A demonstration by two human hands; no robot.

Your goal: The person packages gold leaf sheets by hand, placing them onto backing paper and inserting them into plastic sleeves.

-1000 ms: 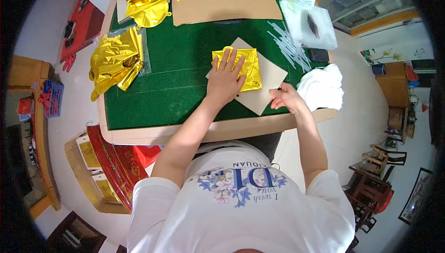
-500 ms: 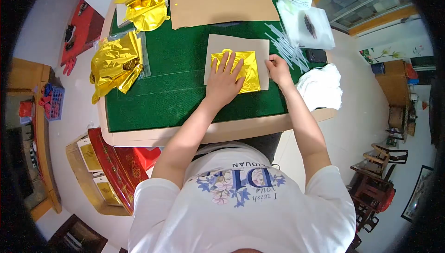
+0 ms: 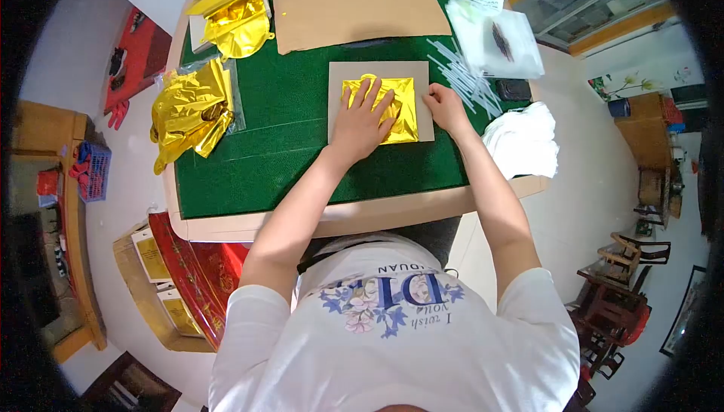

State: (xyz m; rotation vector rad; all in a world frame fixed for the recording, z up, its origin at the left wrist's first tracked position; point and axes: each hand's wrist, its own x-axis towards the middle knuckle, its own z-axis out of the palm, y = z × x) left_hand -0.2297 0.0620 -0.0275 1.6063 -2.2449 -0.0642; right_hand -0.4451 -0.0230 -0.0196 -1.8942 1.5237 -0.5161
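Observation:
A folded sheet of shiny gold foil [image 3: 405, 114], possibly a foil balloon, lies on a square of grey-brown cardboard [image 3: 339, 72] on the green table. My left hand [image 3: 360, 123] rests flat on the foil with its fingers spread, covering its left part. At the cardboard's right edge, my right hand [image 3: 446, 109] pinches the board between thumb and fingers. A small rounded tab of foil sticks up past my left fingertips.
Gold foil pieces [image 3: 192, 110] lie at the left, one in clear plastic. A larger cardboard sheet [image 3: 362, 8] sits at the back. On the right are white straws [image 3: 467, 80], plastic bags [image 3: 494, 38], a dark phone-like object [image 3: 514, 90] and a white bundle [image 3: 520, 140].
The cardboard has turned slightly and now lies squarer, shifted a little to the left, with the foil and both hands moving along with it.

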